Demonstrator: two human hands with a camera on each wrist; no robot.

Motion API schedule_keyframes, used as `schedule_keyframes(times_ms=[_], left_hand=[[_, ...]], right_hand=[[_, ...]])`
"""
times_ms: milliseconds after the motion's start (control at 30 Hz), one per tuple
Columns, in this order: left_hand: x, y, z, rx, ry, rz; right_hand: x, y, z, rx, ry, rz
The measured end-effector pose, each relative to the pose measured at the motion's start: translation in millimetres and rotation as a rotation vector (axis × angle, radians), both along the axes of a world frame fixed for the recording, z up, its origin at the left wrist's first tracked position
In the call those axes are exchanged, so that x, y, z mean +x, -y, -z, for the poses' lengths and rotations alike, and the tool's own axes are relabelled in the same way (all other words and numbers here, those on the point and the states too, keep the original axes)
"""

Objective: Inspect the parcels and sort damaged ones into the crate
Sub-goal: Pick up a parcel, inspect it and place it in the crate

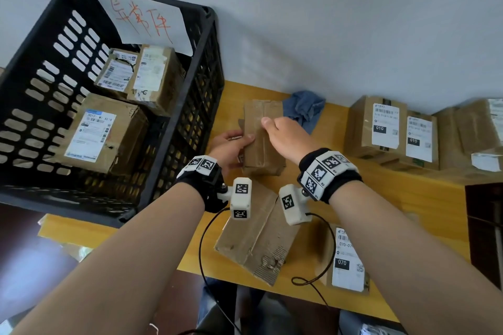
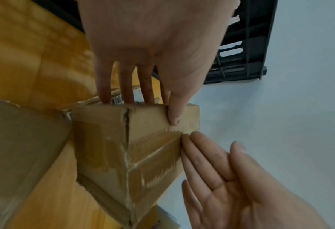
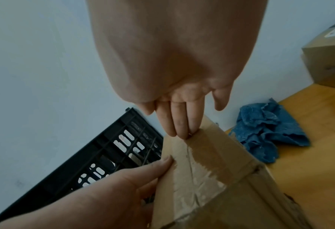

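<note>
Parcel [image 1: 261, 136], a brown taped carton, stands on end on the wooden bench [image 1: 408, 198], just to the 3 o'clock side of the black crate [image 1: 209, 68]. Left hand [image 1: 231, 145] grips its 9 o'clock edge, thumb laid across the upper face and fingers [image 2: 104, 86] wrapped behind it. Right hand [image 1: 285, 136] is relaxed and uncurled, its straight fingertips [image 3: 182, 130] touching the carton's far top edge along the tape seam. From the left wrist view a split shows along one corner of the carton.

Inside the crate lie three labelled boxes [image 1: 100, 133], with a paper sign [image 1: 144, 19] in red writing leaning on its far wall. At 1 o'clock from the held carton sits a crumpled blue cloth [image 1: 304, 109]. At 3 o'clock stands a row of labelled cartons [image 1: 386, 128]. At 6 o'clock lies a torn flat carton [image 1: 255, 236].
</note>
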State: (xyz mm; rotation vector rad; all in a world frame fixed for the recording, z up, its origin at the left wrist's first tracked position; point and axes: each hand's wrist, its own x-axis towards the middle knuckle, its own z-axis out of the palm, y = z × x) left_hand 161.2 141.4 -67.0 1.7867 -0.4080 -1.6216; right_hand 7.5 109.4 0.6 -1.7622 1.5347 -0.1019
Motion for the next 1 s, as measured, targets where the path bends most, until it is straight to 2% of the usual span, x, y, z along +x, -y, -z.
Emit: schedule_keyframes(times_ms=[300,533,633,700,767,867,933,1000], left_hand=[[0.7,2.4,6.3,0.039,-0.009,0.027],[-1.4,0.7,6.9,0.047,-0.012,0.026],[-0.4,-1.7,4.3,0.049,-0.026,0.028],[0.9,-3.0,3.2,0.052,-0.03,0.03],[1.6,-3.1,3.2,0.049,-0.033,0.016],[-1.4,-5.2,5.8,0.041,-0.039,-0.007],[-4.1,-7.1,2.7,0.032,-0.042,-0.013],[-6.9,-7.8,-0.6,0.02,-0.021,-0.008]], right_hand=[[19.2,-0.6,32.7,-0.02,-0.266,-0.162],[16.9,10.6,27.3,0.066,-0.246,-0.153],[13.6,8.5,15.5,0.102,-0.167,-0.137],[4.8,5.2,9.6,0.094,-0.054,-0.075],[-3.8,1.3,10.1,0.004,0.075,0.053],[-12.6,1.3,18.0,-0.139,0.087,0.205],[-12.4,1.0,20.6,0.005,0.051,0.259],[-9.6,-3.1,20.9,0.185,0.129,0.327]])
